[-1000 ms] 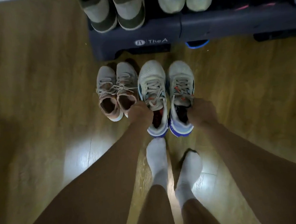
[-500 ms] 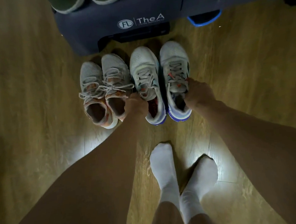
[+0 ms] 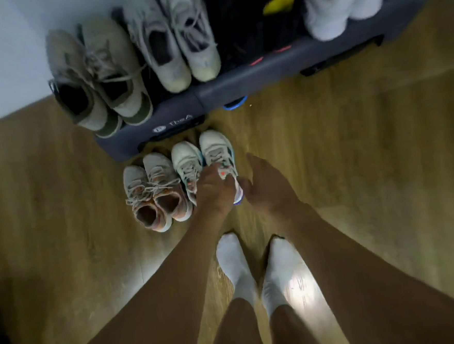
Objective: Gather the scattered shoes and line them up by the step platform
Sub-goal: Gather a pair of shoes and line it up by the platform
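Blue-soled sneakers (image 3: 213,146) sat on the floor, toes near the step platform's (image 3: 209,95) front edge. Left hand (image 3: 214,191) gripped their collars; right hand (image 3: 267,187) hung loose and spread beside the heel. Best to nudge toes level with the pink-lined pair (image 3: 155,193).

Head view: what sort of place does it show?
Probably a room at home: a wooden floor, a step platform against a pale wall with sneakers on it, and a person in white socks.
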A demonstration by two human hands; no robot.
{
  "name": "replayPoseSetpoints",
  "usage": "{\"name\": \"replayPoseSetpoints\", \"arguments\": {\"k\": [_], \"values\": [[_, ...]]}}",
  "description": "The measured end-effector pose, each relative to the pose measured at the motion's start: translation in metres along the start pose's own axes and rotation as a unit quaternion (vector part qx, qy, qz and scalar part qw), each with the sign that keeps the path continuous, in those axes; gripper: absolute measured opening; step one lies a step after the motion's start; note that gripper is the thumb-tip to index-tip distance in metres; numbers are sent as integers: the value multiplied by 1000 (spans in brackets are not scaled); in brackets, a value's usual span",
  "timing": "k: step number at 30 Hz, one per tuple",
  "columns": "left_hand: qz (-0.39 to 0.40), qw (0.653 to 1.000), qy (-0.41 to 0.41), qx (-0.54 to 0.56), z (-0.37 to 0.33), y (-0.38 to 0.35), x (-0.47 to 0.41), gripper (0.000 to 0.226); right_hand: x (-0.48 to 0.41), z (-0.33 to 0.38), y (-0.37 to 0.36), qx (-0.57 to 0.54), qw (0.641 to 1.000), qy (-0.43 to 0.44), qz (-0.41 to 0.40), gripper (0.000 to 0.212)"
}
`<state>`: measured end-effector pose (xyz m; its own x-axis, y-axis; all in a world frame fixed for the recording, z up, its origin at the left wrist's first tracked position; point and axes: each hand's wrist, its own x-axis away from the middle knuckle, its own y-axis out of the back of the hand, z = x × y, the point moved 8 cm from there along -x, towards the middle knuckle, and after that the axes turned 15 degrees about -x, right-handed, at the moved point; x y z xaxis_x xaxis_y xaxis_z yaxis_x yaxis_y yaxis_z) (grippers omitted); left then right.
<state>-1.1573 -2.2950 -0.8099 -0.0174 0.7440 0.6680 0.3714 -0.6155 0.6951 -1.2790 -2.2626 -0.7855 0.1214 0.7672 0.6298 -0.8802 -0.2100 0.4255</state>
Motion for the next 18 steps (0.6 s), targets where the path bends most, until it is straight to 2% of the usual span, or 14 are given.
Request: {"name": "replayPoseSetpoints", "arguments": {"k": [4, 9, 13, 18], "values": [[-21, 983, -180, -40, -113, 74, 89, 38, 99, 61, 115, 19, 990, 44, -131, 57], [-30, 929, -360, -84, -217, 148, 224, 52, 244, 114, 226, 43, 971, 49, -229, 60], [24, 862, -471, -187, -265, 157, 331, 51, 365, 122, 266, 20, 947, 6, -321, 64], [58, 741, -622, -247, -312, 156, 495, 55, 528, 111, 293, -7, 891, -74, -449, 59]]}}
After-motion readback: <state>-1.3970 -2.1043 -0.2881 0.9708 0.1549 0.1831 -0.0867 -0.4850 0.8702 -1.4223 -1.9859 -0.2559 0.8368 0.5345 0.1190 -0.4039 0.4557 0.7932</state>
